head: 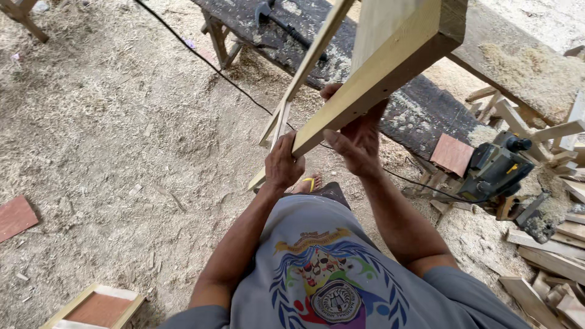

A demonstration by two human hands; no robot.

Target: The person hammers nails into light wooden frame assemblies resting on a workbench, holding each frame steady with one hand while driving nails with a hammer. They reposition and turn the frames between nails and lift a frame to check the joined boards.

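Both hands' grip (284,164) (356,141) around pale wooden frame (365,91) above sawdust floor (109,122)

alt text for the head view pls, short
Both hands grip a pale wooden frame held up over a sawdust-covered floor: left hand at its lower end, right hand under the thick rail. A dark workbench and power planer sit beyond.

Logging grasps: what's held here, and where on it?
Both hands grip a pale wooden frame: left hand at its lower end, right hand wrapped around the thick rail just above.
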